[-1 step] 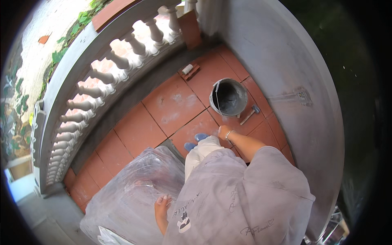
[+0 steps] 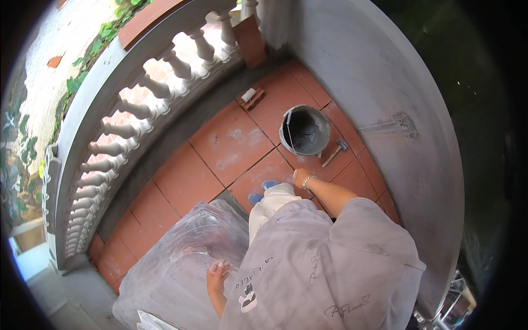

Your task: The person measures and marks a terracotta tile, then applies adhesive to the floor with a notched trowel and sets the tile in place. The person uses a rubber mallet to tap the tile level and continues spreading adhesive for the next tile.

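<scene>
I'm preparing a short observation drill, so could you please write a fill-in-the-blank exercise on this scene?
1. The bucket stands on reddish floor ____.
2. A bulky bundle beside the left hand is covered in see-through ____.
3. The right hand has a silvery ____ at its wrist.

Missing words: tiles; plastic; bracelet.

The right hand [image 2: 300,177] is hanging near the bucket [image 2: 321,124] and hammer [image 2: 332,157], which are resting on tiles [image 2: 190,173]. The left hand [image 2: 218,271], loosely curled, is showing against the plastic [image 2: 170,269].
</scene>
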A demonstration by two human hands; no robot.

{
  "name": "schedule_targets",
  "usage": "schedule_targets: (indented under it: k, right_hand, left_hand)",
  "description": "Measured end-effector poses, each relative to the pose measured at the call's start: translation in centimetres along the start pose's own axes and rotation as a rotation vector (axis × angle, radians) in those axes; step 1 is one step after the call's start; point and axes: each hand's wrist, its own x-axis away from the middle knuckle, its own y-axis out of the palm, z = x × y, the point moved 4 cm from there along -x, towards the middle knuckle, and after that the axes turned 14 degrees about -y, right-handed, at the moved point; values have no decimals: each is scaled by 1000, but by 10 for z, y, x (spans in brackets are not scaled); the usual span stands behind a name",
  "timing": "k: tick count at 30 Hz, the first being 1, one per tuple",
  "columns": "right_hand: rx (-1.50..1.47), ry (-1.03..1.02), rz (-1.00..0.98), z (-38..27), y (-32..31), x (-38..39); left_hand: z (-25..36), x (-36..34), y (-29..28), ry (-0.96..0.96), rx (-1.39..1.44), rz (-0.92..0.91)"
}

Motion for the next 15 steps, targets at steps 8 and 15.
schedule_targets:
  k: [8, 15]
  right_hand:
    - [-287, 80, 214, 12, -3, 13]
    - [-314, 189, 204, 58, -27, 7]
  left_hand:
    - [117, -22, -12, 69, -201, 66]
    - [153, -34, 17, -125, -323, 274]
